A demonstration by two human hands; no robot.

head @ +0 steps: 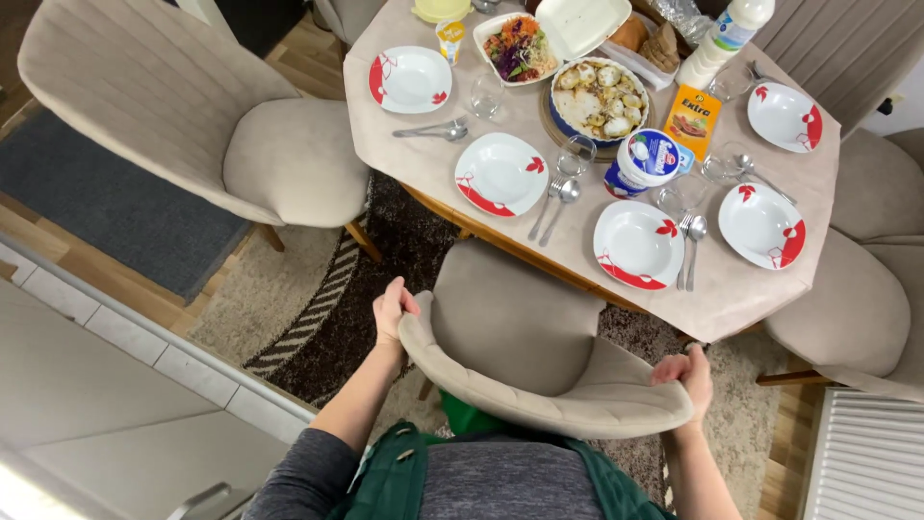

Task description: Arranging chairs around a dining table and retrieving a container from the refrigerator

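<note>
Yellow bowl (441, 9) cut by top edge; radiator (866, 462) cut at corner.

**A home dining room, laid for a meal**

A cloth-covered dining table (452, 159) carries white plates with red trim (500, 173), spoons and forks (556, 204), glasses, a baked dish (599, 99) and a salad (518, 48). Padded beige chairs (525, 337) ring it, over a patterned rug (318, 308) on wooden flooring, with a radiator (866, 457) alongside.

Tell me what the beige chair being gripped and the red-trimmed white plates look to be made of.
Beige curved-back chair: matte suede-like fabric, seemingly padded; stitched seams and soft rounded edges where the left hand and right hand grip it. White plates with red rims: likely glazed ceramic, judging by the glossy sheen.
</note>
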